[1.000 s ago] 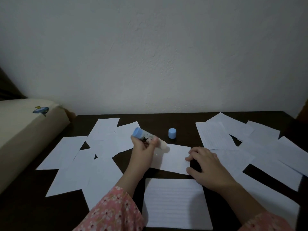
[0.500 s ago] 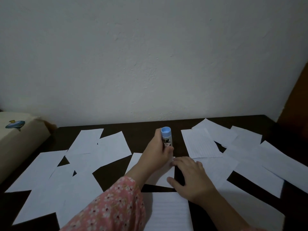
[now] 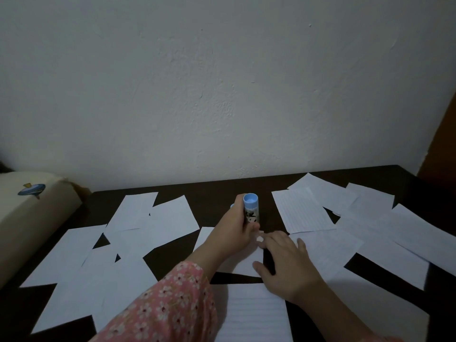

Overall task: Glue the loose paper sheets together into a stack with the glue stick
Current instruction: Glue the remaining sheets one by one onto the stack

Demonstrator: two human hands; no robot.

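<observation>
I grip the glue stick (image 3: 251,210) in my left hand (image 3: 232,233), fingers curled round its barrel, just below the middle of the frame. It stands nearly upright, blue end up, white barrel with a dark print, its lower end pressed to the small sheet (image 3: 243,261) under both hands. My right hand (image 3: 286,266) lies flat with fingers spread, pinning that sheet's right edge to the dark table (image 3: 217,196).

I judge the risk to be the sheet dragging or creasing if I push the stick hard while my right hand slips; thin paper buckles easily. Glue running off the edge would smear the table.

A lined sheet (image 3: 251,314) waits at the bottom centre. More loose sheets (image 3: 138,233) lie scattered and overlapping at left, others (image 3: 301,211) at right. The cap (image 3: 232,206) barely peeks out behind my left hand.
</observation>
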